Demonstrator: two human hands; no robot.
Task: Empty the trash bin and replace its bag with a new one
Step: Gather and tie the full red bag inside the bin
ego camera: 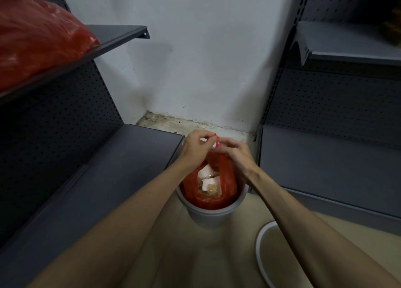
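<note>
While the red bin bag (225, 177) still sits inside the grey trash bin (211, 211) on the floor between the shelving units, the person has both hands at its mouth, gathered above the far rim. The left hand (198, 145) and the right hand (235, 152) meet at twelve o'clock of the bin, fingers curled and pinching the bag's red handles (217, 139) together; it looks like a knot being tied, though the fingers hide the exact twist. White scraps and brownish waste (208, 182) show through the gap below. So the step in hand, I would say, is closing the full bag; next it needs a firm pull on the knot and a straight lift out. At four o'clock lies a white ring (259, 250), possibly the bin's rim or lid. Another red bag (36, 40) rests on the grey shelf (121, 33) at ten o'clock.
</note>
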